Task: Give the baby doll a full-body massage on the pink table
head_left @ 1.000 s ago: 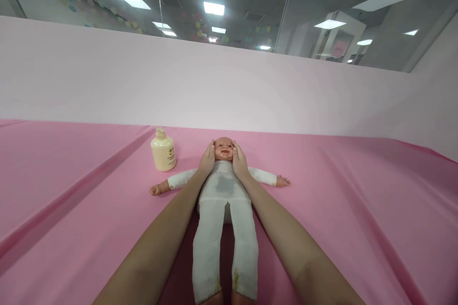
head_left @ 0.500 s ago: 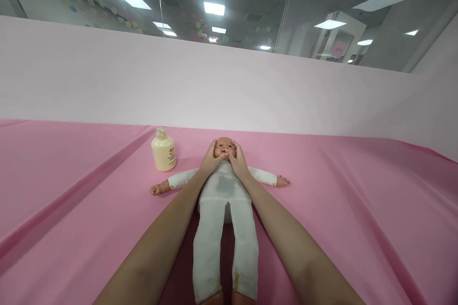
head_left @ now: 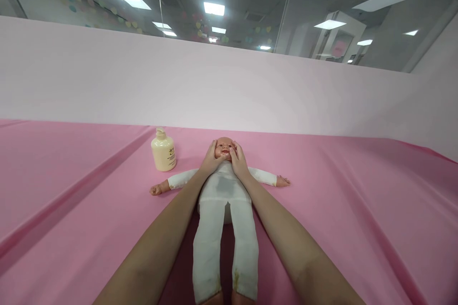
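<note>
A baby doll (head_left: 225,186) with a white cloth body lies on its back, head away from me, arms spread and legs toward me. My left hand (head_left: 211,158) cups the left side of its head, thumb along the chin by the mouth. On the opposite side my right hand (head_left: 239,159) holds the head too, its thumb upright on the cheek. The fingers of both hands curve round the sides of the head, partly hidden. A grey patch marks the doll's belly.
A pale yellow pump bottle (head_left: 163,153) stands left of the doll's head. Beneath everything spreads a pink cloth (head_left: 339,209) with folds on both sides. Behind it rises a low white wall (head_left: 214,90) topped by glass panes (head_left: 250,24).
My right thumb has moved from beside the doll's mouth outward onto its cheek. The left thumb sits slightly lower at the chin. The doll's body and the bottle have stayed in place.
</note>
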`<state>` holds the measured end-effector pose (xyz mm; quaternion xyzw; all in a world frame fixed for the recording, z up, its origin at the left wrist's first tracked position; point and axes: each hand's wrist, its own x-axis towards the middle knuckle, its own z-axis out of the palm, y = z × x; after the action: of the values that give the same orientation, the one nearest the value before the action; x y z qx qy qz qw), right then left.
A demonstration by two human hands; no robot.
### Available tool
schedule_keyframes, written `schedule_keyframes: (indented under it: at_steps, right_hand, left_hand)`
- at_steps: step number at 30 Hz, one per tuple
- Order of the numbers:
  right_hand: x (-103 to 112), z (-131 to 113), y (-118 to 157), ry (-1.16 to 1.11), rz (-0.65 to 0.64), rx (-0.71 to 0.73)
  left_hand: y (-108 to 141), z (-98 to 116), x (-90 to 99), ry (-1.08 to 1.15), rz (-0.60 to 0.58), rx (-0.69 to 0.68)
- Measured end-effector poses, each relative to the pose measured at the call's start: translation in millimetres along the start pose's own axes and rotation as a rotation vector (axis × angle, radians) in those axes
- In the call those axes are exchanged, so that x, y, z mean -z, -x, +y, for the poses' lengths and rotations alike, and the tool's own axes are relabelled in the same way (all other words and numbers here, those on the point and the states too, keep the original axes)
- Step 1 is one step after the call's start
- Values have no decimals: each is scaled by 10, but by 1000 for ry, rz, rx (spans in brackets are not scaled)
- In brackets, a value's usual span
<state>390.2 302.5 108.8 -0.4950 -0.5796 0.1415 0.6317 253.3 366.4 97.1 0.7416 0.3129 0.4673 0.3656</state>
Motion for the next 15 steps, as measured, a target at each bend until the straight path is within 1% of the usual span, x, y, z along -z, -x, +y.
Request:
schedule_keyframes:
  at_steps: [5, 11, 13, 15]
  right_hand:
    - [-2, 20, -8, 11, 5, 17]
    - [4, -2, -2, 68, 17, 28]
    - [19, -48, 25, 119, 38, 70]
    - [38, -134, 56, 189, 52, 160]
  left_hand:
    - [-10, -25, 0, -18, -8, -13]
    - [-13, -27, -1, -14, -17, 13]
    - [-17, -40, -4, -10, -17, 11]
    - [-23, -51, -9, 3, -16, 7]
